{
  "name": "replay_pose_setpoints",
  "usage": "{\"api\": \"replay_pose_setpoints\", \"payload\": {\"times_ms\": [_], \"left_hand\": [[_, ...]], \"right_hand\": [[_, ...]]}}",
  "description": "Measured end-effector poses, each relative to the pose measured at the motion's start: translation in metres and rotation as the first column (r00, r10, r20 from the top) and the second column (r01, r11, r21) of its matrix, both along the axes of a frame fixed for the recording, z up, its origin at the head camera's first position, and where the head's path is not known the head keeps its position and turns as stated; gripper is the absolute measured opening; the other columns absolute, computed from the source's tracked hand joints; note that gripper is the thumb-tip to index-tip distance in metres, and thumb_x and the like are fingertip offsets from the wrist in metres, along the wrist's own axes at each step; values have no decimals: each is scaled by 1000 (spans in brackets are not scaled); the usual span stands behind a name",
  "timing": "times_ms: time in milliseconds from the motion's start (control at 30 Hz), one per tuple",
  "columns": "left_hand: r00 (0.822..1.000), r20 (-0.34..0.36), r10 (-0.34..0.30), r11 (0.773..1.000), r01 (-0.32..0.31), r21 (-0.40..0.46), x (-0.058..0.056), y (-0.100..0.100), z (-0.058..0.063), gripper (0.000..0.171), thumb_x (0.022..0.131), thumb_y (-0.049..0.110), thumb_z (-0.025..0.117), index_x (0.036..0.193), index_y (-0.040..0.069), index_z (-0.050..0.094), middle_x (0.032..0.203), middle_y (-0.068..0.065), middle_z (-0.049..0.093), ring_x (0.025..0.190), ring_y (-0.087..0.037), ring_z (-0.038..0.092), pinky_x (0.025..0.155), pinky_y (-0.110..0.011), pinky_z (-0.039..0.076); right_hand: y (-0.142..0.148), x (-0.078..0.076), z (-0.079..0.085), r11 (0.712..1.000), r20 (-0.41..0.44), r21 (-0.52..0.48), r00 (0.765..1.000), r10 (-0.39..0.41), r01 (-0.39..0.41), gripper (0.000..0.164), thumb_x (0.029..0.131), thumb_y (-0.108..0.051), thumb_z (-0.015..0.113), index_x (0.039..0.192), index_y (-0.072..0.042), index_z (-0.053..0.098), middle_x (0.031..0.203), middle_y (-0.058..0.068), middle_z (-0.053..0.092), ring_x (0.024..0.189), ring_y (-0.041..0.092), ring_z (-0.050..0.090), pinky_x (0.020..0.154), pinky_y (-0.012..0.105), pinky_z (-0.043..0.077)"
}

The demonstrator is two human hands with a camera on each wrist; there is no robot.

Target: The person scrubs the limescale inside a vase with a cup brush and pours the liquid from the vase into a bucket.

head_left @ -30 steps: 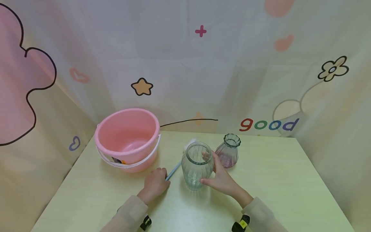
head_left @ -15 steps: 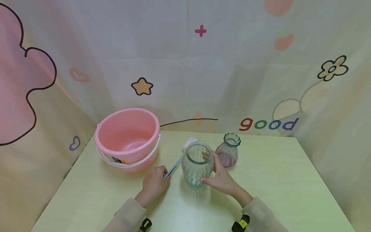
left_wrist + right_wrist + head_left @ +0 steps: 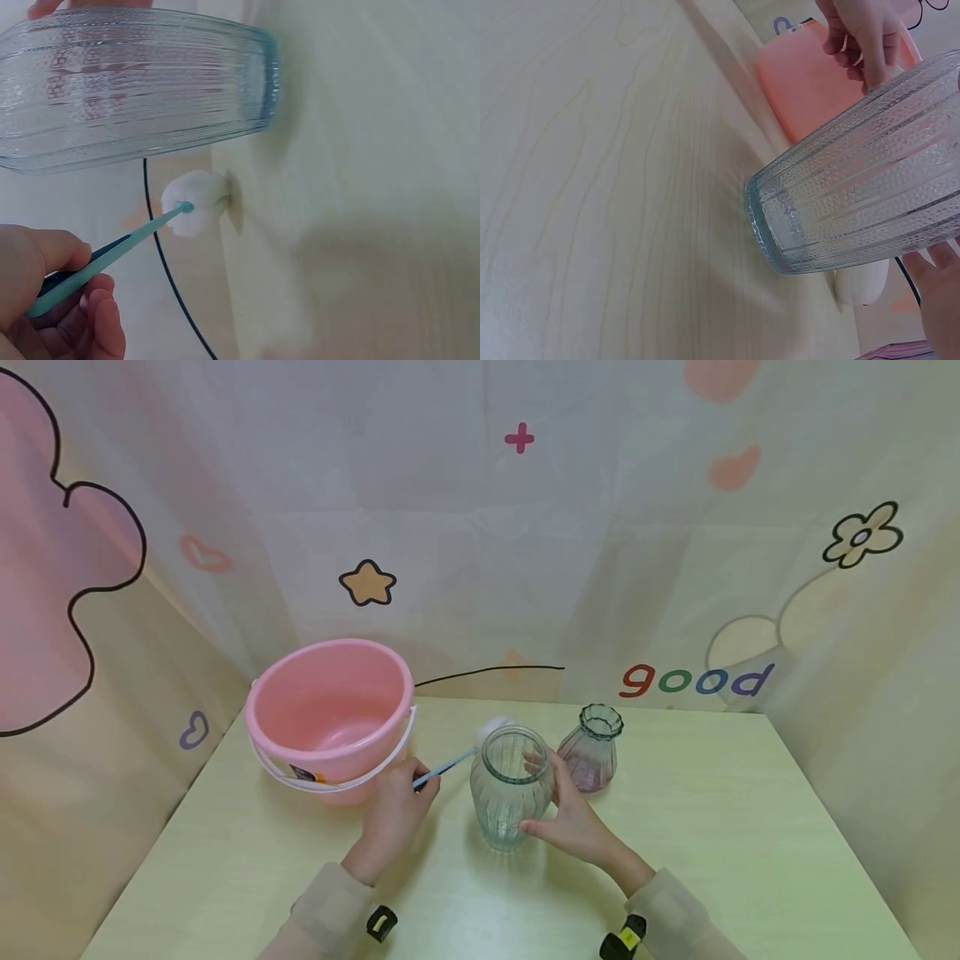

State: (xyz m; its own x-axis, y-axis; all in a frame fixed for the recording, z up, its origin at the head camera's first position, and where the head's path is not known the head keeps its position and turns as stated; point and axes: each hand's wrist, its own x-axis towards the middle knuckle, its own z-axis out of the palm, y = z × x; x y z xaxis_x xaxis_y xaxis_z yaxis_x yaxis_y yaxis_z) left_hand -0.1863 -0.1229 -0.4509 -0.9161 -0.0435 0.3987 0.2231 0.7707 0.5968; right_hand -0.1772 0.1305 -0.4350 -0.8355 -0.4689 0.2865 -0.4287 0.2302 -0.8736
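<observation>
Two items are in hand. In the head view, our right hand (image 3: 573, 828) clamps a ribbed glass jar (image 3: 497, 814), thumb in front and fingers behind; the jar stands upright on the tabletop (image 3: 712, 843). Our left hand (image 3: 392, 814) pinches a white-headed brush (image 3: 450, 765) by its handle. Beyond the left hand is a pink bucket (image 3: 337, 685); beyond the right, a smaller vase (image 3: 588, 762). For good control, we judge it best to brace the jar firmly and steer the brush without knocking the glass.

In the left wrist view, we see thumb and fingers closed on the handle, and the white head (image 3: 193, 196) outside the jar; the head view hides part of it behind the rim.

In the right wrist view, we see the jar's foot (image 3: 771, 234) at the tabletop, with the white head partly hidden behind the glass. Whether that head touches the tabletop, we cannot tell.
</observation>
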Motion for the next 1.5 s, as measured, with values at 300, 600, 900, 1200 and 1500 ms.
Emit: {"api": "replay_pose_setpoints", "payload": {"times_ms": [300, 600, 900, 1200, 1500], "left_hand": [[975, -221, 39, 998, -28, 54, -8, 8, 19, 8, 76, 19, 68, 74, 13, 63, 62, 5, 60, 51, -4, 49, 43, -25, 39], [930, -367, -33, 965, 126, 231, -10, 10, 34, 8, 78, 14, 69, 84, 10, 64, 75, 0, 64, 66, -5, 59, 60, -23, 50], [908, -410, -81, 949, 196, 246, -16, 14, 50, 10, 81, 16, 66, 87, 9, 64, 78, -2, 64, 70, -6, 60, 63, -22, 50], [915, -386, -118, 922, 245, 301, -22, 17, 69, 12, 83, 17, 64, 88, 7, 64, 78, -1, 65, 67, -6, 59, 61, -25, 51], [898, -391, -201, 852, 357, 384, -19, 20, 85, 14, 86, 14, 60, 98, 7, 62, 81, -5, 66, 71, -11, 61, 61, -28, 52]], "right_hand": [[1, -1, -2, 1000, 1, -2, 1000, -4, 4, 96, 71, -12, 74, 141, -5, 9, 142, 18, 27, 128, 31, 27, 99, 57, 24], [1, 0, -3, 1000, 3, -4, 1000, -10, 10, 94, 71, -11, 74, 140, -5, 10, 141, 19, 27, 128, 32, 27, 99, 58, 24], [1, 0, -3, 1000, 2, -11, 1000, -7, 7, 94, 71, -8, 74, 141, -7, 11, 142, 19, 27, 128, 33, 27, 99, 57, 24], [1, -1, -3, 1000, 2, -15, 1000, -2, 2, 95, 71, -11, 75, 141, -9, 10, 142, 18, 26, 128, 32, 27, 99, 56, 24], [1, -1, -4, 1000, 3, -11, 1000, -5, 5, 95, 71, -12, 75, 141, -9, 10, 143, 17, 26, 129, 31, 26, 99, 56, 24]]}}
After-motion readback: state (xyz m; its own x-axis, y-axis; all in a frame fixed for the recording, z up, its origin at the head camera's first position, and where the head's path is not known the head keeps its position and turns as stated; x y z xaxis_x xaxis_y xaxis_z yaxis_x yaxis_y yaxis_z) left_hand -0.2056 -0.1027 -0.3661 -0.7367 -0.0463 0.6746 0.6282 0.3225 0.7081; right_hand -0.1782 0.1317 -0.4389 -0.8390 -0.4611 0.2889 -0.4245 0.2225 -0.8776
